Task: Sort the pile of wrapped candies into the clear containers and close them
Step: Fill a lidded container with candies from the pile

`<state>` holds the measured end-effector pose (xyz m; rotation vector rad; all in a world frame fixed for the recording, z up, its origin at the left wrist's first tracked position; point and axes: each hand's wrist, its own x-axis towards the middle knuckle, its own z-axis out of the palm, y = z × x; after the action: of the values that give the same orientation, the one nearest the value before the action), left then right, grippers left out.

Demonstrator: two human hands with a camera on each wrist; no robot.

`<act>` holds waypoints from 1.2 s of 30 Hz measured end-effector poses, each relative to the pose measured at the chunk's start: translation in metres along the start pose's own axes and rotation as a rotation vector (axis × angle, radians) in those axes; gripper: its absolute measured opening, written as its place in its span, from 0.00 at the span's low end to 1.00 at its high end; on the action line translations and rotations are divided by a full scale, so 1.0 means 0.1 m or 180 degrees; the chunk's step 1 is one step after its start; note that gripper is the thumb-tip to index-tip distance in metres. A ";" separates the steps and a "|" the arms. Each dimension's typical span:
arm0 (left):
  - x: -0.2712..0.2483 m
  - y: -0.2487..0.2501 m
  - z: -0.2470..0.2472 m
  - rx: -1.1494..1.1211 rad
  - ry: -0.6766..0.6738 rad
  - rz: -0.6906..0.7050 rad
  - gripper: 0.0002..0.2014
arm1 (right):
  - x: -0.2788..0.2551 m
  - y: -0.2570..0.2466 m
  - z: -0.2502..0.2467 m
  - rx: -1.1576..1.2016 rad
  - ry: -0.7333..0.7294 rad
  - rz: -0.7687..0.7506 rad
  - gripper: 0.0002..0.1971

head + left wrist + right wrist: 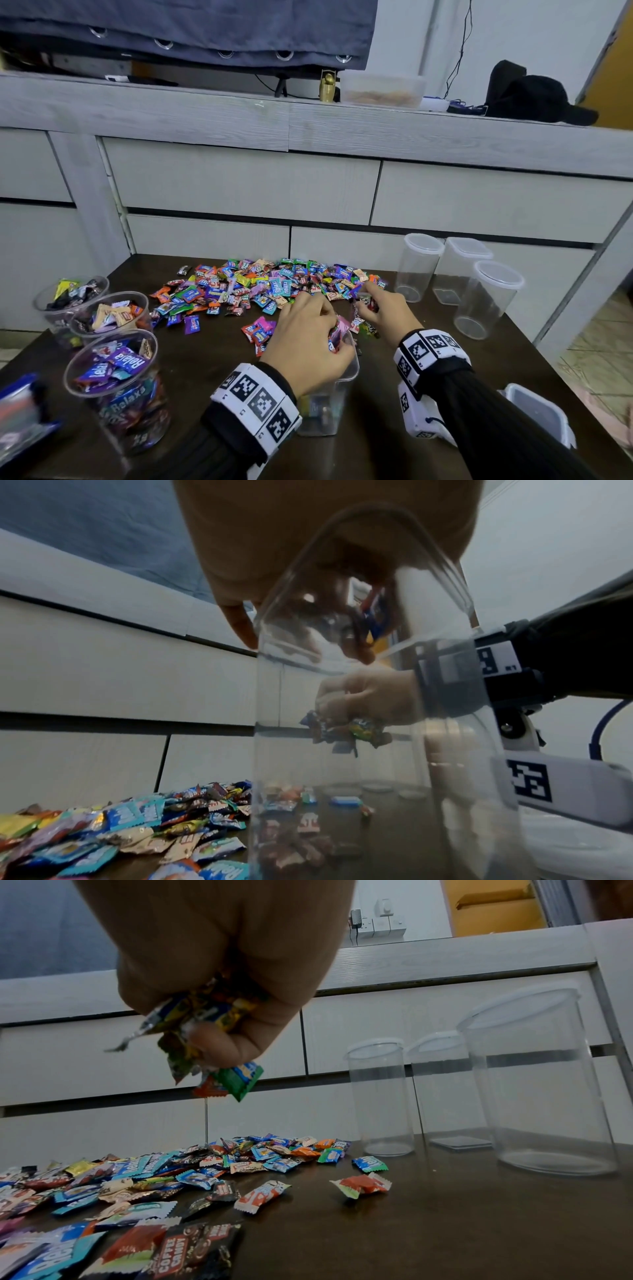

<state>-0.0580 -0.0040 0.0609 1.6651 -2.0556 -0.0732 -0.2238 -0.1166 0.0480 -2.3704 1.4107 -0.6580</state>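
1. Three tubs (113, 363) at 9 o'clock hold sorted candies, lids off.
2. Left hand (308, 342) grasps candies over the centre tub (329, 404).
3. Pile (274, 284) at 12 remains; right hand (383, 311) clutches wrappers.
4. Three tubs (455, 274) at 2 o'clock: empty.

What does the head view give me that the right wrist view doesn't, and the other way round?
Head only: three filled open cups on the left, the left hand holding candies over a square container, and a loose lid. Right wrist only: wall sockets and readable coffee candy wrappers. Both: right hand gripping candies, the candy pile, three empty lidded containers.
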 end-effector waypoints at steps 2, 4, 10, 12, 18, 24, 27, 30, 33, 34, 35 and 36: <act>0.01 -0.01 0.01 0.0063 -0.0102 0.0001 0.20 | 0.01 0.03 0.01 0.0008 0.0019 -0.0011 0.05; 0.03 -0.02 0.01 0.0040 -0.0237 -0.0032 0.24 | 0.03 0.06 0.02 0.0036 0.0022 -0.0016 0.04; 0.05 -0.02 -0.02 -0.0580 -0.0499 -0.0381 0.11 | 0.05 0.10 0.04 0.0051 0.0013 -0.0013 0.06; 0.04 -0.02 -0.02 -0.0764 -0.0408 -0.0408 0.09 | 0.06 0.13 0.05 0.0038 0.0033 -0.0028 0.06; -0.08 -0.09 -0.01 -0.2225 0.0212 -0.0550 0.19 | 0.06 0.10 -0.09 0.0264 0.0329 -0.0049 0.07; -0.27 -0.31 0.08 -0.2637 -0.0127 -0.0347 0.56 | -0.01 -0.36 -0.45 0.0767 0.0847 -0.0594 0.04; -0.30 -0.40 0.13 -0.2459 -0.0368 -0.0329 0.60 | -0.14 -0.63 -0.47 0.1007 0.0924 -0.0991 0.05; -0.31 -0.44 0.19 -0.2509 -0.0442 -0.0395 0.61 | -0.29 -0.79 -0.33 0.0996 0.0891 -0.1322 0.07; -0.30 -0.46 0.22 -0.2530 -0.0478 -0.0386 0.61 | -0.40 -0.81 -0.14 0.0968 0.0744 -0.1502 0.09; -0.29 -0.47 0.23 -0.2524 -0.0504 -0.0396 0.63 | -0.43 -0.80 -0.08 0.0939 0.0681 -0.1539 0.08; -0.27 -0.48 0.23 -0.2505 -0.0519 -0.0418 0.64 | -0.46 -0.80 -0.02 0.0919 0.0619 -0.1566 0.08; -0.26 -0.50 0.22 -0.2484 -0.0520 -0.0434 0.65 | -0.48 -0.78 0.03 0.0914 0.0548 -0.1580 0.08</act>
<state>-0.0183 0.0021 0.0155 1.3070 -1.6764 -0.9515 -0.1841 -0.0369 0.0722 -2.4755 0.7074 -1.1283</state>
